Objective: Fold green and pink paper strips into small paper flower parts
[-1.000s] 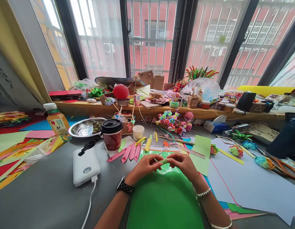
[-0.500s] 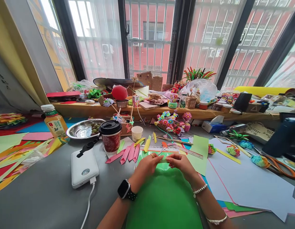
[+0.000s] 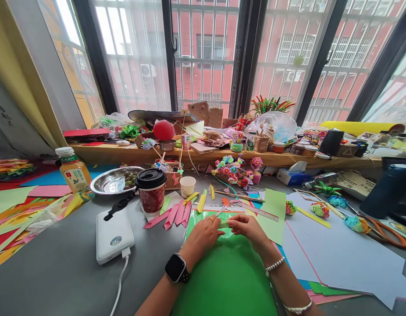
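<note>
My left hand [image 3: 204,236] and my right hand [image 3: 247,230] meet over a glossy green sheet [image 3: 222,281] in front of me. Together they pinch a small light-green folded paper strip [image 3: 224,224], the fingers of both hands closed on its ends. A black smartwatch [image 3: 176,267] is on my left wrist and a bead bracelet [image 3: 274,265] on my right. Just beyond the hands lie pink folded strips [image 3: 176,214], yellow strips [image 3: 201,201], a ruler [image 3: 255,210] and small scissors [image 3: 224,206].
A white power bank [image 3: 113,233] with cable lies left, beside a lidded red cup [image 3: 151,190], a metal bowl [image 3: 114,180] and a juice bottle [image 3: 74,171]. Coloured paper is stacked far left; white sheets [image 3: 341,250] right. The window ledge [image 3: 190,153] is crowded with craft items.
My hands have shifted slightly away from me and to the left on the strip, and my left wrist has turned so the watch face shows. The view has tilted a little.
</note>
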`<state>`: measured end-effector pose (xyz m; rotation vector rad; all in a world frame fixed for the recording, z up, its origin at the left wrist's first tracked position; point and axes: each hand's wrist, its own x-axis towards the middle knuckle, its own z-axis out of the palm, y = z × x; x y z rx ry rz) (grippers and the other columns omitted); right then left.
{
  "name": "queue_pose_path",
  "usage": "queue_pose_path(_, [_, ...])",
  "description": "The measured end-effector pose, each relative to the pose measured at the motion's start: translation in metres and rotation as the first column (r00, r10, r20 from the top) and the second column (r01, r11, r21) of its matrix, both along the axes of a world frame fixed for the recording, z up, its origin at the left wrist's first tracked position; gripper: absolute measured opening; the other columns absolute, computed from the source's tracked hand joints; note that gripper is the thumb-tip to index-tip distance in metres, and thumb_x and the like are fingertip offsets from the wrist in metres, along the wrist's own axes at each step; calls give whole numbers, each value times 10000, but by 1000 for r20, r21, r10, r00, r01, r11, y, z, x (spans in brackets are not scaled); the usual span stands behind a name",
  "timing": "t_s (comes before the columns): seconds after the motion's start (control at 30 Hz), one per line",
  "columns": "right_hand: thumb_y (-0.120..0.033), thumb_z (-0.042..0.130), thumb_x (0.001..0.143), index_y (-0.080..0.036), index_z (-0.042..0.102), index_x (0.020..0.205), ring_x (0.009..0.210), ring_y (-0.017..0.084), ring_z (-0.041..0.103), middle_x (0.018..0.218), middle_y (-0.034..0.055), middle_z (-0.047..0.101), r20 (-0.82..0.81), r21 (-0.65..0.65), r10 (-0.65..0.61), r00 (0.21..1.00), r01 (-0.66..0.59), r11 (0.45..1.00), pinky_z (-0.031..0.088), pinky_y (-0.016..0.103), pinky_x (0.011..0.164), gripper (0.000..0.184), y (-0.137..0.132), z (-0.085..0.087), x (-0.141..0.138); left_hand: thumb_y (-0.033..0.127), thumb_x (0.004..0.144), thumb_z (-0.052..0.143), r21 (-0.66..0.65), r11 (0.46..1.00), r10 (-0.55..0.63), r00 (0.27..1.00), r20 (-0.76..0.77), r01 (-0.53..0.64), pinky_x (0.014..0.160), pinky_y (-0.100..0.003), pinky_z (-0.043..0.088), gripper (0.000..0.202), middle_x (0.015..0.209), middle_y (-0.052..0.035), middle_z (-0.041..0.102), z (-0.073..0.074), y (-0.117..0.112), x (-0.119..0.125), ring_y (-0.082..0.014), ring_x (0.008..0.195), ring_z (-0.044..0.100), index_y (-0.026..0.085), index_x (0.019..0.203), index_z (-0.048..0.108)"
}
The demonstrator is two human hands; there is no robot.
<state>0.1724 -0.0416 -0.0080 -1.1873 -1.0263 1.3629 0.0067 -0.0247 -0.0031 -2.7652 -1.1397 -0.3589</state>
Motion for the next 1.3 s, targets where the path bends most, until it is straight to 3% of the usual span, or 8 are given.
queue_pose_path(0.27, [-340, 768, 452, -142, 631, 597, 496, 80, 509, 554, -20, 590, -40, -80, 19, 999, -22, 997, 412, 207, 511, 281, 0, 0, -1, 202, 855, 362, 37, 999, -14, 999, -38, 15, 612, -294, 430, 129, 793, -59, 561, -3, -1, 0, -183, 714, 539, 140, 839, 474])
queue_pose_path(0.57, [-396, 750, 458, -138, 615, 591, 487, 104, 525, 538, -18, 578, 61, 25, -8, 998, 7, 1000, 435, 235, 509, 320, 0, 1, -7, 226, 844, 380, 174, 984, -28, 998, -53, 37, 736, -393, 398, 172, 921, -117, 570, -5, 0, 3, -237, 837, 528, 117, 934, 478])
queue_pose_path(0.67, [-390, 745, 472, -144, 620, 601, 489, 101, 519, 541, -22, 575, 43, 28, 2, 999, -3, 1000, 433, 235, 518, 305, 0, 2, -9, 248, 856, 349, 173, 984, -35, 998, -58, 45, 658, -360, 413, 221, 887, -109, 580, -4, -1, 4, -227, 771, 544, 110, 985, 465])
queue_pose_path(1.0, [-338, 748, 482, -145, 618, 580, 494, 76, 503, 527, -32, 568, -15, -102, 92, 996, -93, 990, 396, 206, 526, 252, 0, 11, -6, 325, 871, 294, 122, 992, 21, 1000, -23, -18, 478, -251, 371, 274, 703, -62, 580, -7, 0, 7, -184, 609, 573, 141, 794, 483])
queue_pose_path(1.3, [-320, 724, 533, -138, 612, 589, 479, 58, 503, 547, -8, 607, 19, -192, 212, 977, -204, 960, 413, 183, 523, 220, 9, 7, 1, 281, 874, 290, 109, 994, 11, 1000, -28, -8, 471, -272, 373, 263, 643, -63, 580, -13, -1, 7, -203, 568, 575, 140, 766, 483])
